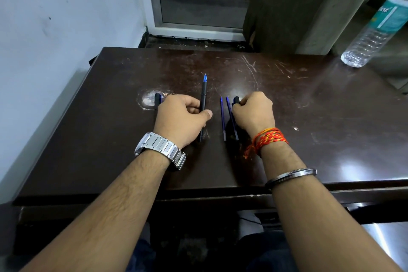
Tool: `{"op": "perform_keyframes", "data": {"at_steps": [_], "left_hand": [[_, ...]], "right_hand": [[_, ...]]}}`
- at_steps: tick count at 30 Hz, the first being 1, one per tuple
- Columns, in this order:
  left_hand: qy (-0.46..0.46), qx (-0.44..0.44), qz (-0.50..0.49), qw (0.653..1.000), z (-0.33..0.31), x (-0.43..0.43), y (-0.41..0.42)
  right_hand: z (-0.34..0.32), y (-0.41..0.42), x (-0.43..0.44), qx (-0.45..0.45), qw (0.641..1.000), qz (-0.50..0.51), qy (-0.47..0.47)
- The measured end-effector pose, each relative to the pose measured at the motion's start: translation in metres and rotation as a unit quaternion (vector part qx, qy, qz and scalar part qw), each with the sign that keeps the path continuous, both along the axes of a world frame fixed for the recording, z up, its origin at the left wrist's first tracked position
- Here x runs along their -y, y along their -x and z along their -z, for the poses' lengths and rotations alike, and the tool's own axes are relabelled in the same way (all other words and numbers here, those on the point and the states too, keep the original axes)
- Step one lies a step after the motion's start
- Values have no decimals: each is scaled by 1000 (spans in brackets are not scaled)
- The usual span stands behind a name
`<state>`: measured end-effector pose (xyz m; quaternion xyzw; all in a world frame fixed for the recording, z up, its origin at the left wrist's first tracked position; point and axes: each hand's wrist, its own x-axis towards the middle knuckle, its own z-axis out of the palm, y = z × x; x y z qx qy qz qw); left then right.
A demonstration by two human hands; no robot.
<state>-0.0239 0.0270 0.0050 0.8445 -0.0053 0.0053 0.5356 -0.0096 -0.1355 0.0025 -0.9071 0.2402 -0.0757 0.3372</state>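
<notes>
Because the pen (203, 95) lies mid-frame on the table (309, 121), my left hand (181, 117) pinches its barrel between thumb and fingers to steady it, while my right hand (254, 112) curls round a black pen piece (236, 99) beside two blue refills (223, 117), likely for reassembly.

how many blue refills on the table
2. One refill lies between the left hand and right hand; the other beside it, nearer the right. Others may hide under hands.

Both bare forearms reach forward side by side, wrists low and knuckles up. The left hand (181, 115) curls its fingers under, with the thumb pressed across toward the right. The right hand (256, 110) is bunched into a loose fist, fingertips tucked leftward.
</notes>
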Motion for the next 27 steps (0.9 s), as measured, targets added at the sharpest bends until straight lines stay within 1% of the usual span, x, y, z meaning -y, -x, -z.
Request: {"op": "perform_keyframes", "data": {"at_steps": [4, 6, 7, 8, 9, 11, 12, 13, 14, 15, 18, 24, 27], "left_hand": [[-7, -3, 9, 1000, 1, 0, -1], [-9, -4, 22, 1000, 1, 0, -1], [-10, -6, 35, 999, 1, 1, -1], [-11, -10, 52, 999, 1, 1, -1], [-15, -15, 71, 997, 1, 1, -1], [-25, -21, 104, 994, 0, 3, 0], [-28, -22, 115, 993, -1, 3, 1], [-29, -21, 123, 992, -1, 4, 2], [-30, -19, 131, 991, -1, 5, 2], [-30, -18, 136, 990, -2, 5, 3], [-34, -16, 143, 989, -4, 4, 4], [-29, -16, 148, 988, -6, 3, 5], [-10, -28, 139, 990, -6, 3, 5]], "right_hand": [[-4, -1, 3, 8, 1000, 5, -28], [-7, -2, 0, 37, 996, 2, -84], [-9, -3, -2, 62, 988, 5, -140], [-11, -3, -6, 90, 973, 12, -214], [-13, -3, -9, 116, 948, 17, -297], [-20, -2, -16, 159, 877, 6, -453], [-24, -1, -17, 172, 843, -4, -509], [-27, 0, -19, 178, 818, -15, -547], [-29, 1, -20, 179, 804, -25, -567], [-30, 2, -20, 176, 802, -34, -570], [-30, 4, -22, 164, 816, -45, -552], [-30, 4, -23, 150, 811, -59, -562], [-29, 5, -24, 146, 814, -64, -559]]}}
